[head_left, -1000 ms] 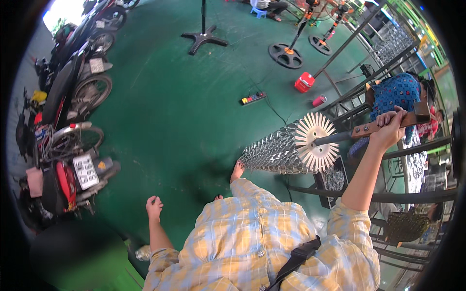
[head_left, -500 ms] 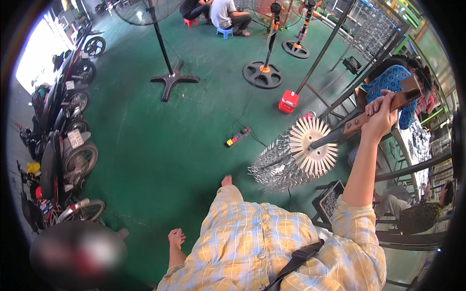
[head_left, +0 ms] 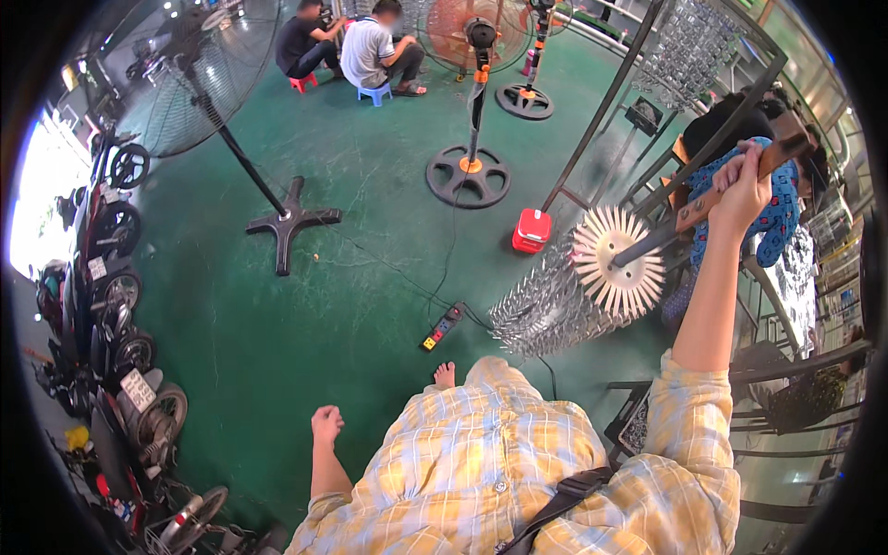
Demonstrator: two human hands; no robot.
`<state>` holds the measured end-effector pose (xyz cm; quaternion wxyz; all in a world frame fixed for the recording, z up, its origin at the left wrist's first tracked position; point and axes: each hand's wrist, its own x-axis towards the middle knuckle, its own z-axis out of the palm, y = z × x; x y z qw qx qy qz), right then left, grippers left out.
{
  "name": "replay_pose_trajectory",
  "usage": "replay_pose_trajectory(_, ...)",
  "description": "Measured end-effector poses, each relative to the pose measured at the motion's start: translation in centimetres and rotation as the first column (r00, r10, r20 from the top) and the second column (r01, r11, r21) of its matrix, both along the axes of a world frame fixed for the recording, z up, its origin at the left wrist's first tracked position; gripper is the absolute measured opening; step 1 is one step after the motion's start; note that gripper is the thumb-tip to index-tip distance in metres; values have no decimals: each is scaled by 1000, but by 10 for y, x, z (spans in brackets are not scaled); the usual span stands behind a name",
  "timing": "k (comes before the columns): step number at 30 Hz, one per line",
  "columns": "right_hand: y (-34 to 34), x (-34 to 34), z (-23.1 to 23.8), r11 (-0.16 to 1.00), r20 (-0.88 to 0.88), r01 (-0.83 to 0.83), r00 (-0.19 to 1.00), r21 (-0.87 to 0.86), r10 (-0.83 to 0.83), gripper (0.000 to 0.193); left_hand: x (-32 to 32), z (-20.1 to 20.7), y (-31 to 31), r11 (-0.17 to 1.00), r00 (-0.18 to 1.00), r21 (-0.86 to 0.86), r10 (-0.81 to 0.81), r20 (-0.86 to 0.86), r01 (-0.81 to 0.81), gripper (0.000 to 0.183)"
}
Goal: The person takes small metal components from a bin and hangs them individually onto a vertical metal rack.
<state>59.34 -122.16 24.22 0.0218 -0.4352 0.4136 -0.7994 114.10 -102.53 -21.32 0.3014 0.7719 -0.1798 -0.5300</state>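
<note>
- head view: right hand (head_left: 740,194), fingers clamped on the handle (head_left: 698,212).
- rod (head_left: 645,242), pale disc (head_left: 618,263), then shiny metal pieces (head_left: 546,313): below and left of those fingers.
- red box (head_left: 532,230): left of them, past the disc.
- left hand (head_left: 326,425): fingers curled; cannot tell whether they meet.
- power strip (head_left: 442,326): up and right of the left fingers.

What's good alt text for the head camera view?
A person's right hand grips the brown handle attached to a pale slatted disc, with silvery metal pieces behind it. The left hand hangs empty over a green floor; standing fans and two seated people are in the background.
</note>
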Motion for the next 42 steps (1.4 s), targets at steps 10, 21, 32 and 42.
replay_pose_trajectory(10,-162,-35,27,993,17,-85,996,-81,87,11,-16,10,-116,998,993,33,-57,99,54,20)
replay_pose_trajectory(21,-324,-43,43,962,11,-259,965,-87,260,17,-147,26,-192,974,994,214,55,95,-74,24)
replay_pose_trajectory(32,-474,-89,40,967,59,-251,966,-48,253,19,-190,37,-308,992,995,126,-16,95,4,23)
replay_pose_trajectory(42,-593,-148,20,975,51,-200,977,-93,206,14,-137,-66,-430,980,992,165,120,-47,-111,27)
